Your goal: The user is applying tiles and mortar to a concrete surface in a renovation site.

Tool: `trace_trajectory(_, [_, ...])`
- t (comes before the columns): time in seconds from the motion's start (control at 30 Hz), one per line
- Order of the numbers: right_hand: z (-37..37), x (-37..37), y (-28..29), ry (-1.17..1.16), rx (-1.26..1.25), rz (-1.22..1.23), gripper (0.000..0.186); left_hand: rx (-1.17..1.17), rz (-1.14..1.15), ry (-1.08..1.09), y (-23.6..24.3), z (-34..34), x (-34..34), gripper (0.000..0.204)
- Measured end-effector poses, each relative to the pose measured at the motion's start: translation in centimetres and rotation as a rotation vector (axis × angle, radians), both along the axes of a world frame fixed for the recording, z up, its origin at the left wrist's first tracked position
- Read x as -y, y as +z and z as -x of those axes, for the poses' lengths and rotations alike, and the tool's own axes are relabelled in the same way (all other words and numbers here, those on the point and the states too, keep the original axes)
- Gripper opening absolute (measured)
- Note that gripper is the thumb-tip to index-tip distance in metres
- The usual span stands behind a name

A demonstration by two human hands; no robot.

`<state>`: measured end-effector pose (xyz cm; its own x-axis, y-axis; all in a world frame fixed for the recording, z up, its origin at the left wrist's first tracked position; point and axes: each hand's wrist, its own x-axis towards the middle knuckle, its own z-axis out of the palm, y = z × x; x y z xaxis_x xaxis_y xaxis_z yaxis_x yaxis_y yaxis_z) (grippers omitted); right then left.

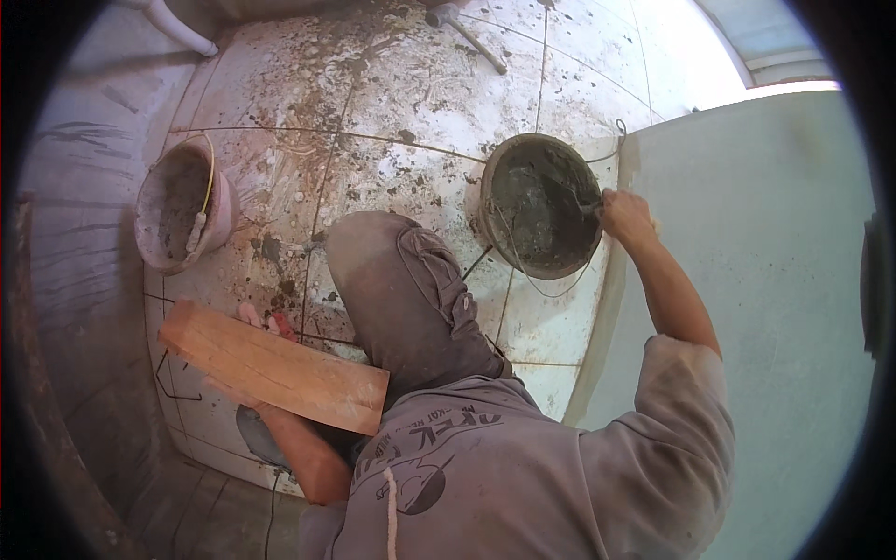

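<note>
My left hand (pixel 254 399) is closed on a long orange-brown block (pixel 280 366), which lies tilted across it beside my bent leg. Most of the fingers are hidden under the block, and I cannot tell if it is clay or wood. My right hand (pixel 627 215) is wrapped round the handle of a trowel (pixel 590 207) at the right rim of a round bucket (pixel 485 201). The trowel's blade reaches into wet grey mortar (pixel 541 201) and hardly stands out from it. Something pink and red (pixel 271 322) shows past the block's far edge, partly hidden.
A second, pinkish bucket (pixel 224 210) with a wire handle and grey residue stands at the left. Mortar splashes cover the tiled floor (pixel 401 187). A hammer-like tool (pixel 481 47) lies at the back. A smooth grey-green wall (pixel 737 271) rises close on the right.
</note>
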<state>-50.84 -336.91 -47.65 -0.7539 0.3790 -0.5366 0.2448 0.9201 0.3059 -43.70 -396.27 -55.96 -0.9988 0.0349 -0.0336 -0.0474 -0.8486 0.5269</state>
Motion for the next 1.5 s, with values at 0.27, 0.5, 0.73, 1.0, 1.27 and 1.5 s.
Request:
trace_trajectory(0.27, [2.1,-1.3,-5.3,0.292,0.029,-0.094,0.020,0.184,-0.191,0.113,0.9,1.9,-2.5,0.099])
trace_trajectory(0.5, [3.3,-0.3,-4.7,0.398,0.001,-0.065,0.013,0.187,-0.195,0.031,2.3,3.3,-3.2,0.096])
trace_trajectory(0.73, [4.3,0.5,-3.5,0.374,0.093,-0.033,0.018,0.196,-0.097,-0.016,3.0,4.2,-3.4,0.090])
trace_trajectory(1.0, [3.6,3.1,-3.1,0.327,0.110,0.039,0.019,0.258,-0.016,0.049,4.2,4.3,-3.8,0.090])
trace_trajectory(1.27, [4.5,4.9,-1.0,0.343,0.193,0.093,0.023,0.182,-0.030,0.001,3.8,3.9,-3.3,0.090])
trace_trajectory(1.5, [6.7,5.4,-0.6,0.379,0.248,0.122,0.027,0.200,-0.051,0.013,4.0,3.9,-4.1,0.091])
